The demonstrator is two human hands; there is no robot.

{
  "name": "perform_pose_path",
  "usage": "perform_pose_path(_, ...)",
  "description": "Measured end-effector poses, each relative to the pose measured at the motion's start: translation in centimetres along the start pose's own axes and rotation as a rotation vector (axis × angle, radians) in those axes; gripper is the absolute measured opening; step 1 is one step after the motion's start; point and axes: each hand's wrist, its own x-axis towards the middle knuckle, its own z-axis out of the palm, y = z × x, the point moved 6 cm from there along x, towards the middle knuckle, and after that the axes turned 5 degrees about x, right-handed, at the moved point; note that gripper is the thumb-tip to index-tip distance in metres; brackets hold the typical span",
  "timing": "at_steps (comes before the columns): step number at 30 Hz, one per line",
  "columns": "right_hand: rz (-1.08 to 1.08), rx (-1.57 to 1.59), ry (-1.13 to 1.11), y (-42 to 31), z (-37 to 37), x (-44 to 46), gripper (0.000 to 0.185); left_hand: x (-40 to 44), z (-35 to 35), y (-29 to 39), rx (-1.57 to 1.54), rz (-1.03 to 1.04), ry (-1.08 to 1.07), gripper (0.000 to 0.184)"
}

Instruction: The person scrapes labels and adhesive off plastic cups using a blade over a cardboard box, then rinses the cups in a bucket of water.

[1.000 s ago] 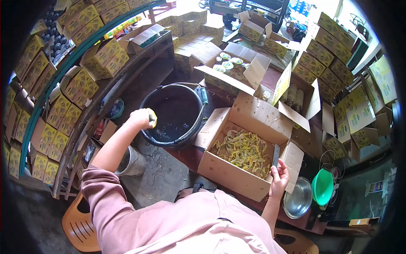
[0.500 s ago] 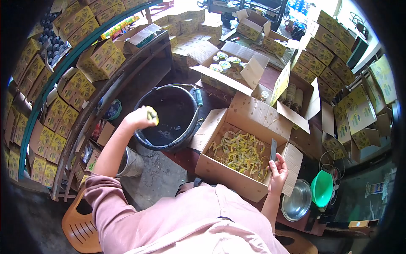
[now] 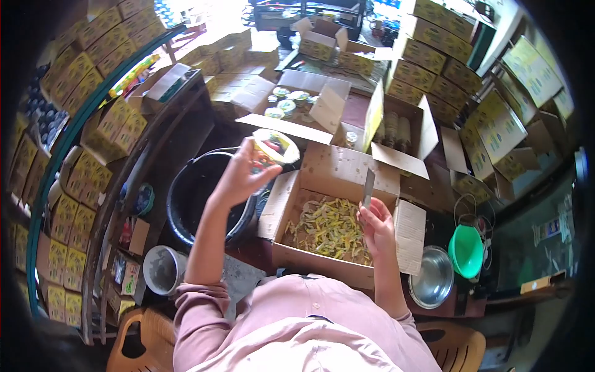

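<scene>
My left hand [image 3: 238, 177] is closed around a plastic cup [image 3: 274, 147] with a colourful printed face. The cup is held up between the black bucket [image 3: 176, 214] and the cartons. My right hand [image 3: 377, 224] grips a flat metal blade, like a knife [image 3: 369, 188], pointing upward; its handle is hidden in the fingers. Below and left of that hand, an open cardboard box [image 3: 297, 253] holds a scattered layer of yellow-green strips [image 3: 334, 226], which look like peels. Neither hand touches the strips.
An open carton [image 3: 273, 127] with several lidded cups stands beyond the box, beside a carton [image 3: 427, 133] of stacked cylinders. To the right are a steel bowl [image 3: 432, 279] and green basin [image 3: 466, 251]. A grey pail [image 3: 162, 271] stands left. Stacked cartons [image 3: 71, 217] line both sides.
My left hand has moved right and up from over the bucket, turning the cup's printed face into view. My right hand still grips the blade. The view has shifted.
</scene>
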Motion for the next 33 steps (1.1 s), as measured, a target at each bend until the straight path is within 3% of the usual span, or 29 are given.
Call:
perform_pose_path(1, -0.057, -0.016, -0.016, -0.9, 0.6, 0.3, 0.022, 0.3, 1.9, 0.2, -0.012, 0.098, -0.039, 0.047)
perform_pose_path(5, -0.488, -0.753, 0.041, -6.2, 2.5, 0.1, 0.016, 0.0, 7.8, 0.6, -0.203, 0.207, -0.094, 0.044)
perform_pose_path(7, -0.840, -1.075, -0.046, -8.9, 5.0, -0.6, 0.015, -0.5, 9.9, 0.6, -0.244, 0.191, -0.102, 0.052)
perform_pose_path(8, -1.008, -1.239, -0.095, -9.6, 6.0, -1.5, 0.014, -0.7, 10.7, 0.5, -0.101, 0.285, -0.039, 0.058)
perform_pose_path(10, -1.046, -1.512, -0.180, -10.4, 6.9, -2.1, 0.014, -1.3, 12.0, 0.7, -0.030, 0.028, -0.147, 0.064)
perform_pose_path(12, -1.173, -1.678, -0.324, -10.6, 7.8, -2.2, 0.017, -1.2, 12.0, 2.4, 0.101, 0.201, -0.058, 0.064)
perform_pose_path(13, -1.200, -1.707, -0.347, -10.5, 7.7, -2.1, 0.019, -1.3, 11.9, 3.1, 0.168, 0.289, -0.009, 0.064)
perform_pose_path(19, -1.245, -1.708, -0.414, -9.9, 7.2, -1.7, 0.022, -1.4, 11.9, 3.7, 0.221, 0.297, -0.070, 0.065)
perform_pose_path(25, -1.221, -1.742, -0.477, -9.7, 7.4, -1.4, 0.021, -1.6, 12.4, 2.4, -0.012, 0.143, -0.049, 0.062)
perform_pose_path(33, -1.148, -1.750, -0.511, -8.4, 6.9, -1.1, 0.022, -1.5, 12.3, 3.0, 0.125, 0.152, -0.058, 0.058)
